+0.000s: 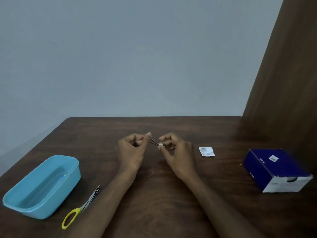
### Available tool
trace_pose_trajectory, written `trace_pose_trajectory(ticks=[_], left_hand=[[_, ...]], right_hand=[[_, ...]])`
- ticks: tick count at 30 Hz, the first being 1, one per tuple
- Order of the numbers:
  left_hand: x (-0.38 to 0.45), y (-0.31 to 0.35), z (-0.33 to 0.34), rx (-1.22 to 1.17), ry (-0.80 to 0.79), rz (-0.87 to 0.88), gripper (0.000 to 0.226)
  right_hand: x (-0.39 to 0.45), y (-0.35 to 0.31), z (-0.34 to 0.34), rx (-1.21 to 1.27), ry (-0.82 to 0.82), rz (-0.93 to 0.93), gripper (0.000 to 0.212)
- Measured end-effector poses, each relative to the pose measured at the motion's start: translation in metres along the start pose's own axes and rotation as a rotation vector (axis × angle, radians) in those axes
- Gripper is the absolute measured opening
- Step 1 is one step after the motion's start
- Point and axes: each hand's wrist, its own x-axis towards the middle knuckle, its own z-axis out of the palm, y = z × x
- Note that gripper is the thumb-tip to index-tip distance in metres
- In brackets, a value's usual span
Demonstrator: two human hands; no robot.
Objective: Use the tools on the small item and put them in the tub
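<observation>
Your left hand [133, 149] is raised just above the middle of the table [171, 186], fingers curled in, thumb and fingertips pinching the rear end of a pair of tweezers [154, 142]. The tweezers slant down toward your right, their tips meeting a small white piece [161, 144]. Your right hand [176, 152] sits just beside the left, its fingers also curled, thumb and forefinger pinching that same white piece from the other side. So the piece is held between the tweezer tips and your right fingertips, in the air over the table's centre, a little nearer the far edge than the near one. What the piece is made of is too small to tell.

A torn white packet [206, 151] lies flat on the table, near your right hand, toward the right edge. Farther right, close to the right edge, a blue box [274, 169] rests on its side, its white end facing the near edge.

At the left edge a light blue tub [42, 186] stands upright and open, running from the near left corner toward the centre. Just beside it, on the near side, scissors [80, 207] lie flat with the yellow handle toward the near edge and the blades pointing away; your left forearm passes just beside them.

Beyond the far edge is a plain grey wall [120, 57], and a brown panel [283, 83] rises at the far right corner.
</observation>
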Motion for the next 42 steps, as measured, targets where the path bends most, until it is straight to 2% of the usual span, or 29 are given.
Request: trace_pose_trajectory(ticks=[3, 6, 9, 13, 15, 18, 23, 30, 36, 42], left_hand=[[0.001, 0.000, -0.001, -0.020, 0.009, -0.011, 0.025], [0.002, 0.000, 0.000, -0.015, 0.026, -0.021, 0.026], [0.003, -0.001, 0.000, -0.013, 0.025, -0.018, 0.023], [0.000, 0.004, 0.003, -0.061, -0.007, 0.033, 0.009], [0.000, 0.004, 0.004, -0.050, -0.035, 0.061, 0.007], [0.000, 0.003, 0.004, -0.074, -0.048, 0.082, 0.005], [0.000, 0.004, 0.004, -0.119, -0.032, 0.096, 0.004], [0.000, 0.000, 0.006, -0.141, -0.078, 0.112, 0.007], [0.003, -0.001, 0.004, -0.165, 0.001, 0.043, 0.002], [0.001, 0.000, 0.004, -0.084, 0.043, 0.048, 0.011]], right_hand=[[-0.001, -0.001, 0.002, -0.058, 0.007, -0.143, 0.021], [0.000, 0.002, 0.005, -0.094, 0.044, -0.169, 0.020], [0.001, 0.005, 0.004, -0.048, 0.071, -0.040, 0.019], [0.007, 0.007, 0.003, 0.363, -0.106, 0.273, 0.027], [0.011, 0.008, 0.002, 0.506, -0.117, 0.341, 0.029], [0.012, 0.010, 0.000, 0.537, -0.104, 0.373, 0.023], [0.008, 0.015, 0.003, 0.332, -0.055, 0.314, 0.012], [0.006, 0.006, 0.000, 0.265, -0.061, 0.185, 0.028], [0.003, 0.002, -0.001, 0.048, 0.042, 0.080, 0.021], [-0.001, -0.004, 0.001, -0.059, -0.064, -0.135, 0.033]])
